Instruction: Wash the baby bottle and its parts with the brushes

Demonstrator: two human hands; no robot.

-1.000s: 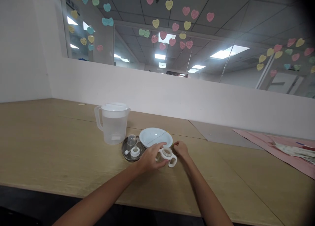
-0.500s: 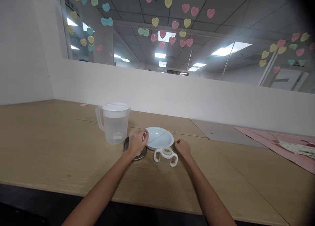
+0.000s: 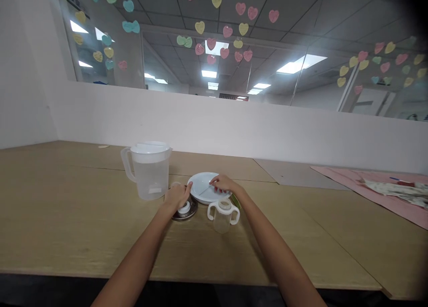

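Observation:
My left hand [image 3: 175, 197] is over a dark round metal tray [image 3: 193, 213], its thumb up against the left rim of a white plate [image 3: 198, 198]. Its other fingers are hidden, so its grip is unclear. On the tray, partly under that hand, is a small white ring-shaped piece [image 3: 183, 207]. Reaching over the plate, my right hand [image 3: 223, 184] has its fingertips closed on one end of a thin pale stick [image 3: 205, 190]; red shows below its fingers. In front of the plate stands a clear cup with two white handles [image 3: 222, 220].
A clear lidded pitcher [image 3: 150, 175] stands left of the tray. Something green [image 3: 236, 201] lies by the plate's right edge, partly behind my wrist. To the right, a pink cloth [image 3: 401, 203] bears a pale patterned item. A white wall [image 3: 217, 128] rises behind the table.
My right hand has moved left from beside the plate to above it and closed on the stick. My left hand has shifted slightly, showing more of the white piece. The view has turned slightly right.

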